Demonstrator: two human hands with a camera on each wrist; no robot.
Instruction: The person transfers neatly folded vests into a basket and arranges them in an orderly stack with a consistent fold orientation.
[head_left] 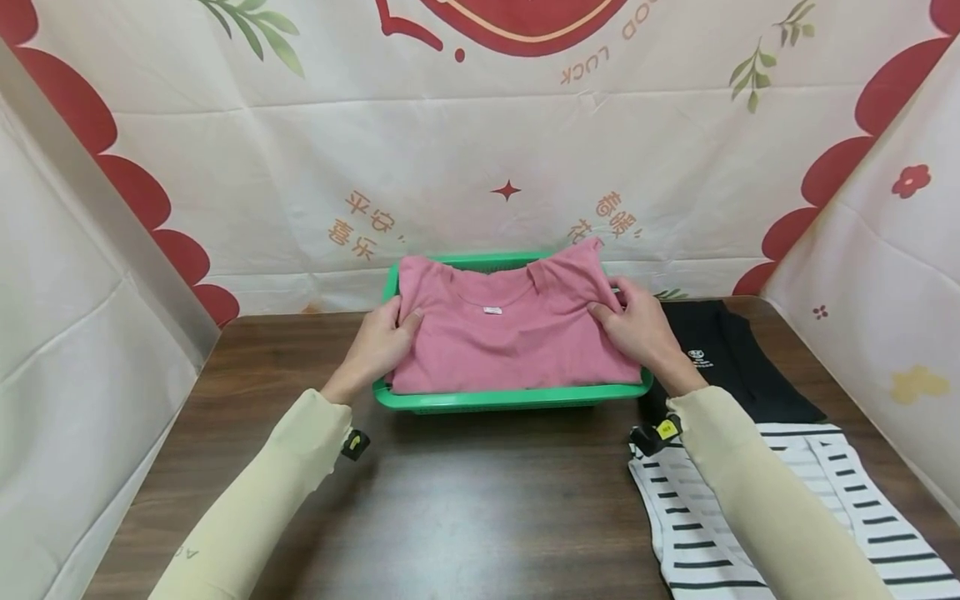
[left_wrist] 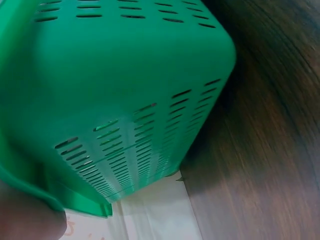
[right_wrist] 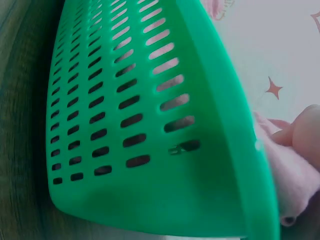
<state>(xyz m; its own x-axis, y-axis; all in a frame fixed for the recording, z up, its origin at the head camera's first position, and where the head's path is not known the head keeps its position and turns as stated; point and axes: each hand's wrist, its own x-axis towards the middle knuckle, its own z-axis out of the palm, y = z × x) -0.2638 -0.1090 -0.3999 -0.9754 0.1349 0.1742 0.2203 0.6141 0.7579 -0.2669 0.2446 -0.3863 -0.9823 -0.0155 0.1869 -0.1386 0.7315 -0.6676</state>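
A folded pink T-shirt (head_left: 510, 337) lies over the green slotted basket (head_left: 517, 400), its collar and small white label toward the back. At the shirt's left edge my left hand (head_left: 381, 342) pinches the fabric, thumb on top. My right hand (head_left: 637, 321) pinches the right side near the sleeve, where a corner of cloth sticks up above the rim. The left wrist view shows the basket's side wall (left_wrist: 110, 95) with a blurred fingertip by its rim. From the right wrist, fingers grip bunched pink cloth (right_wrist: 285, 170) just beyond the green rim.
Right of the basket, a folded black garment (head_left: 738, 358) lies on the brown wooden table (head_left: 465, 508). In front of it is a white garment with black stripes (head_left: 697, 533), partly under my right forearm. A printed white cloth (head_left: 465, 167) hangs behind the table.
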